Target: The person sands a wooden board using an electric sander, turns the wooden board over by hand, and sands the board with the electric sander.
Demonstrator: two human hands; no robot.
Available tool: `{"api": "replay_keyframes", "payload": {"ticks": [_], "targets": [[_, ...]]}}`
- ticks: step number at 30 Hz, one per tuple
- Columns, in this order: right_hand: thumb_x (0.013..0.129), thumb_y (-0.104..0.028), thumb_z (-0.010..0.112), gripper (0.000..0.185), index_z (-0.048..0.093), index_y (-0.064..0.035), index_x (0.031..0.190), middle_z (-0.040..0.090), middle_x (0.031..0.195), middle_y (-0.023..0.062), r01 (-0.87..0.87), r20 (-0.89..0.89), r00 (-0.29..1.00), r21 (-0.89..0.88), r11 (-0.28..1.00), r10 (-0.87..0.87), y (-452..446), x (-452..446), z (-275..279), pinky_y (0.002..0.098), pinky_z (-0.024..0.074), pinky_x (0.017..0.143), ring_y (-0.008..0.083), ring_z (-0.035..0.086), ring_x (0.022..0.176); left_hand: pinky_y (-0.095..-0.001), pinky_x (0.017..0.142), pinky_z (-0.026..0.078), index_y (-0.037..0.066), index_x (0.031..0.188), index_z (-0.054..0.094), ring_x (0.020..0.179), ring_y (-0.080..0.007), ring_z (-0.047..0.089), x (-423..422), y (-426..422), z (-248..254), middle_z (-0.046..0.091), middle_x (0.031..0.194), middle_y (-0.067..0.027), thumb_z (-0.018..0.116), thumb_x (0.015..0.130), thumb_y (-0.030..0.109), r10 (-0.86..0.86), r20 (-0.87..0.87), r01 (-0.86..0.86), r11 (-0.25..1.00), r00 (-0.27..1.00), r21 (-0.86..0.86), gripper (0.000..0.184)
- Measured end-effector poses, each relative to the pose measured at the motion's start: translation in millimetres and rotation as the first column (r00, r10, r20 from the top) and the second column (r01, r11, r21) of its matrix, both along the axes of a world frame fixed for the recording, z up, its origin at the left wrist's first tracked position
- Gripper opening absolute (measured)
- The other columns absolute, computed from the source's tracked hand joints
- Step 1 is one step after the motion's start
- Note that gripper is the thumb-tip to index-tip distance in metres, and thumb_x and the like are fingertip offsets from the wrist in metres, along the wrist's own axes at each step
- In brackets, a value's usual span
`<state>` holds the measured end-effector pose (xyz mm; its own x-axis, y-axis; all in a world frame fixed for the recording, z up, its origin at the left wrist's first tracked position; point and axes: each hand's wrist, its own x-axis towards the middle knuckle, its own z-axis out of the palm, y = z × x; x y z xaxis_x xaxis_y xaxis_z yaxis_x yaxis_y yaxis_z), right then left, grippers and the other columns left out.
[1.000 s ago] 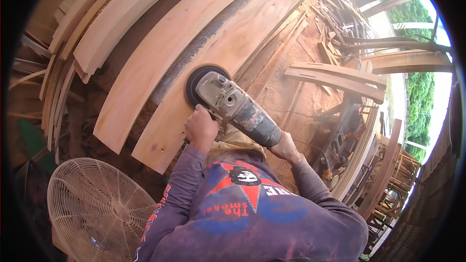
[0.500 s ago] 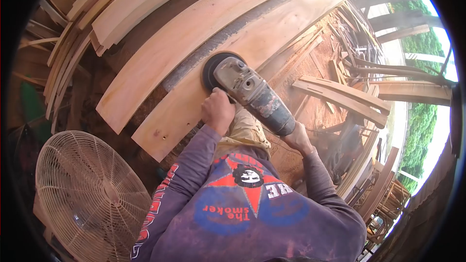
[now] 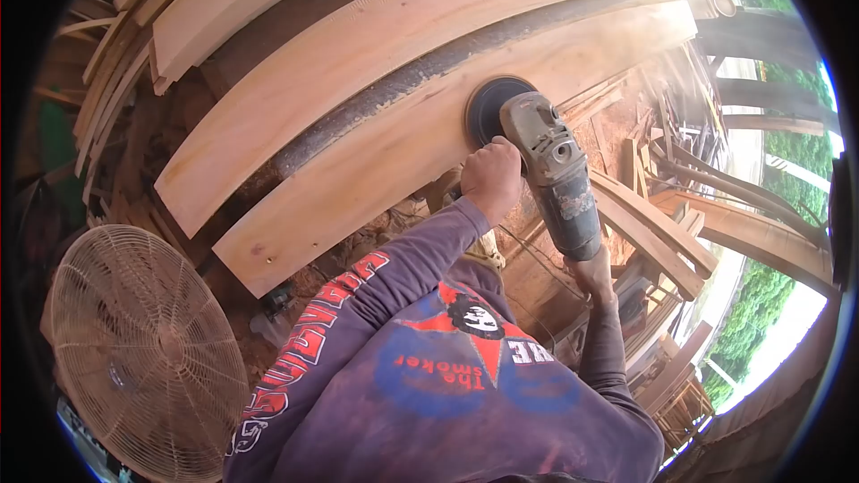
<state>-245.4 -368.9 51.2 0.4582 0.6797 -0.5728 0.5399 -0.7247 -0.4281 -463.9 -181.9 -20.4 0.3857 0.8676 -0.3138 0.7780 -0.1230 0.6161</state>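
Observation:
An angle sander (image 3: 559, 165), grey and worn, has its round black disc (image 3: 490, 110) on the near wooden plank (image 3: 376, 181). My left hand (image 3: 492, 179) is closed at the side of the tool's head, round what looks like its side handle, which is mostly hidden. At the rear end of the body, my right hand (image 3: 591, 271) grips the sander from behind and below. The plank is long, pale and smooth, with small knots near its left end. Beyond it lies a second long plank (image 3: 358, 63), with a dark, scuffed strip (image 3: 380, 94) between the two.
A round wire-guarded fan (image 3: 148, 349) stands at lower left. Thick boards (image 3: 237, 4) are stacked at upper left. Loose curved timbers (image 3: 658, 237) lie on the right, and sawdust and offcuts cover the ground. A cord (image 3: 541, 259) runs below the sander.
Both hands have carried the sander along the near plank, rightward and away from its left end. The disc has shifted from the plank's middle-left part toward its far part. The view has turned slightly.

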Motion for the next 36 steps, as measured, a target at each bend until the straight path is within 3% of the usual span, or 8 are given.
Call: {"api": "replay_keyframes", "payload": {"ticks": [7,11,15,19,22,27,32,36], "targets": [[0.071,-0.011,0.079,0.034,0.07,0.0069,0.099,0.072,0.081,0.0094,0.131,0.072,0.99,-0.148,0.98,-0.122,7.5,78.2,-24.8,0.0356,0.0533,0.07,0.0178,0.068,0.076,-0.0382,0.068,0.062,-0.006,0.099,0.064,0.081,-0.0296,0.077,78.6,41.1,0.9,0.075,0.085,-0.0154,0.08,0.079,0.021,-0.01,0.082,0.012,1.0,0.997,-0.029,0.037],[0.07,-0.01,0.077,0.025,0.071,0.0043,0.089,0.067,0.07,0.0065,0.002,0.1,0.995,-0.039,0.999,0.002,19.5,77.0,-36.6,0.0346,0.0496,0.062,0.0131,0.062,0.065,-0.0355,0.065,0.06,0.001,0.095,0.068,0.081,-0.0259,0.077,102.4,67.6,-16.2,0.075,0.085,-0.0124,0.08,0.078,0.022,-0.041,0.059,0.031,0.986,0.997,0.165,0.03],[0.07,-0.012,0.075,0.016,0.066,0.0006,0.07,0.062,0.063,0.0043,0.084,0.046,0.996,-0.033,0.996,-0.082,29.3,24.3,-34.9,0.0329,0.0444,0.056,0.0142,0.057,0.058,-0.037,0.059,0.054,0.008,0.098,0.07,0.079,-0.0193,0.076,62.3,67.1,-15.6,0.077,0.086,-0.0064,0.064,0.089,0.015,-0.031,-0.04,0.041,0.961,0.999,0.272,0.013],[0.07,-0.012,0.075,0.015,0.067,0.0012,0.071,0.062,0.063,0.0038,0.003,-0.014,1.0,0.034,0.999,-0.003,14.9,-15.9,-42.2,0.0332,0.0454,0.056,0.0138,0.057,0.058,-0.0371,0.066,0.059,0.001,0.099,0.067,0.08,-0.0246,0.077,-14.3,43.8,-10.6,0.076,0.085,-0.0122,0.077,0.081,0.024,0.05,-0.036,-0.042,0.98,0.998,0.197,0.03],[0.071,-0.011,0.075,0.021,0.071,0.0041,0.084,0.068,0.073,0.0052,-0.035,-0.05,0.998,-0.021,0.999,0.034,7.2,-67.2,-40.2,0.0325,0.0488,0.061,0.0128,0.061,0.066,-0.0383,0.069,0.062,-0.004,0.098,0.064,0.081,-0.0284,0.077,-84.4,16.1,-7.2,0.075,0.084,-0.0176,0.085,0.076,0.029,0.114,-0.049,-0.105,0.98,0.992,0.169,0.045],[0.073,-0.011,0.078,0.033,0.072,0.0074,0.099,0.076,0.093,0.0126,-0.187,-0.114,0.975,0.035,0.982,0.19,-2.1,-174.5,-16.2,0.0335,0.0545,0.075,0.0166,0.071,0.087,-0.046,0.078,0.061,-0.001,0.101,0.064,0.088,-0.0365,0.076,-192.2,-33.0,-4.5,0.075,0.09,-0.0209,0.073,0.084,0.02,0.288,-0.14,-0.288,0.957,0.948,0.018,0.029],[0.079,-0.017,0.078,0.037,0.071,0.0044,0.108,0.076,0.101,0.0217,-0.291,-0.18,0.927,0.212,0.933,0.33,-52.0,-211.3,-49.0,0.0372,0.0576,0.084,0.0283,0.075,0.102,-0.0445,0.083,0.06,0.002,0.104,0.06,0.095,-0.0351,0.075,-273.0,-94.7,7.6,0.075,0.099,-0.0196,0.074,0.083,0.023,0.294,-0.273,-0.329,0.94,0.916,-0.091,0.032],[0.072,-0.027,0.08,0.051,0.068,0.003,0.112,0.073,0.1,0.0284,-0.442,-0.154,0.88,0.085,0.893,0.45,-56.9,-237.6,-38.7,0.0461,0.0564,0.088,0.043,0.07,0.102,-0.0478,0.084,0.058,0.001,0.108,0.058,0.095,-0.0383,0.073,-315.2,-147.6,5.1,0.074,0.099,-0.0213,0.078,0.08,0.028,0.372,-0.352,-0.436,0.892,0.859,-0.12,0.043]]}}
